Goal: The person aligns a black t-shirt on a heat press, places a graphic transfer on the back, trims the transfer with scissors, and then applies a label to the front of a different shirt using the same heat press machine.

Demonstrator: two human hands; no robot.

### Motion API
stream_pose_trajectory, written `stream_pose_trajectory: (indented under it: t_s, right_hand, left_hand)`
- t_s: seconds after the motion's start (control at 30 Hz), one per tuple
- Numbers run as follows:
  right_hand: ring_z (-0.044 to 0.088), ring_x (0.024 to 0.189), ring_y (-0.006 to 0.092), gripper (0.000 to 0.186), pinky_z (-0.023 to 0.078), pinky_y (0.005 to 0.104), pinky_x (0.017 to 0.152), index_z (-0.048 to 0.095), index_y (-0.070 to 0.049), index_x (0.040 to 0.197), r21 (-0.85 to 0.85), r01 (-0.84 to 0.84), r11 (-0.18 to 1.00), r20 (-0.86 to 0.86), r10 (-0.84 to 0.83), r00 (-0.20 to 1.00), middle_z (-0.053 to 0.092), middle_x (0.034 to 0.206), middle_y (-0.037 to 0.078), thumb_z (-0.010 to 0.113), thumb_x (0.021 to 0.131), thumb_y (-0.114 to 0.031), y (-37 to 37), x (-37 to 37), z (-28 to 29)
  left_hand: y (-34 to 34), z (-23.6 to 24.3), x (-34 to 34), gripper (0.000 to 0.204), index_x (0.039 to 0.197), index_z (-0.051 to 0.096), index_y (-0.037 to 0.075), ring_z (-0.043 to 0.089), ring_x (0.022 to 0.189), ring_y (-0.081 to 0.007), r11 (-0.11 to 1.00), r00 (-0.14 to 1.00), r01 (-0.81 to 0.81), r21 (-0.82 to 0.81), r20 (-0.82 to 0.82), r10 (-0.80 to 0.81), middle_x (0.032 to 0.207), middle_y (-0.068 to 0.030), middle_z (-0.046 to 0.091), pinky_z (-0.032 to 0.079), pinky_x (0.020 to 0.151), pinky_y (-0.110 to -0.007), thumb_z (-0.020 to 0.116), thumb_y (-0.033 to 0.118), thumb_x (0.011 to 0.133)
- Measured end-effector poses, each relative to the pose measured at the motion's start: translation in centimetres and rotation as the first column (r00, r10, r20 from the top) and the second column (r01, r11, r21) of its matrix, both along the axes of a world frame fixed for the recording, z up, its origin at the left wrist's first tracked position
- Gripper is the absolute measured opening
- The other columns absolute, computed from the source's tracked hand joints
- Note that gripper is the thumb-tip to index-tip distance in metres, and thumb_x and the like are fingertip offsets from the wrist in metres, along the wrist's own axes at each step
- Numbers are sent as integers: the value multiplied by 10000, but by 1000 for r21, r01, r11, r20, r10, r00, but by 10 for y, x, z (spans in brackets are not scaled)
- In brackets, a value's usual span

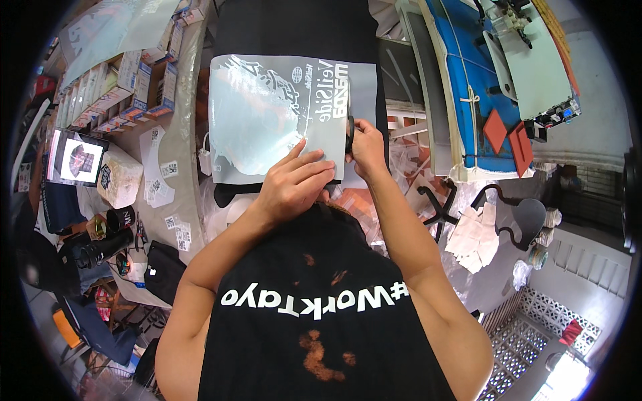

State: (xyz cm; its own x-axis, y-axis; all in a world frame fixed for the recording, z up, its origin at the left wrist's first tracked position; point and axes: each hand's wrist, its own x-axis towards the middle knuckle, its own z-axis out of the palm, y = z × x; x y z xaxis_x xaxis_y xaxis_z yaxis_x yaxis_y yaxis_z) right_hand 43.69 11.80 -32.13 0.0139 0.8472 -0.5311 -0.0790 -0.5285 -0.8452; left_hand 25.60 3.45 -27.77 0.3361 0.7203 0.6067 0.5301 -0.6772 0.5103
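Note:
A glossy translucent film sheet (231, 164) with white lettering and a pale picture lies on a black cloth-like surface (294, 27) in front of me. My left hand (294, 184) rests on its near right part, fingers stretched over the film and thumb partly hidden near the lower edge. At the sheet's right side, my right hand (366, 148) is closed around black-handled scissors (350, 130); the blades are hard to make out. To the right of the scissors, a plain grey strip of film (363, 90) runs alongside the printed part.
Boxes (120, 87) stand on the left table, with another printed film (120, 27) over them. A lit tablet (75, 157) and a wrapped block (120, 177) are nearer. On the right are a blue-topped bench (461, 80), a chair (528, 220) and cream gloves (473, 237).

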Motion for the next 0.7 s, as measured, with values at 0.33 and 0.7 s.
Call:
stream_pose_trajectory:
  t_s: [0.33,0.7]
  right_hand:
    - [551,529,103,257,355,242,371,623,4,1116,15,-24,1000,52,23,998,577,711,37,640,945,-187,32,-7,8]
    - [580,567,90,420,412,227,407,578,-27,1196,174,-4,985,236,-38,971,591,753,26,717,906,-296,55,46,-3]
  left_hand:
    - [-10,-8,-10,284,965,709,69,667,1071,-286,1000,1000,21,17,16,-21,1076,-51,710,448,1046,-533,772,73,688]
    - [25,-65,-93,452,1309,582,140,342,1405,-400,906,820,-389,-169,-513,256,1467,-117,463,184,1148,-620,626,354,914]
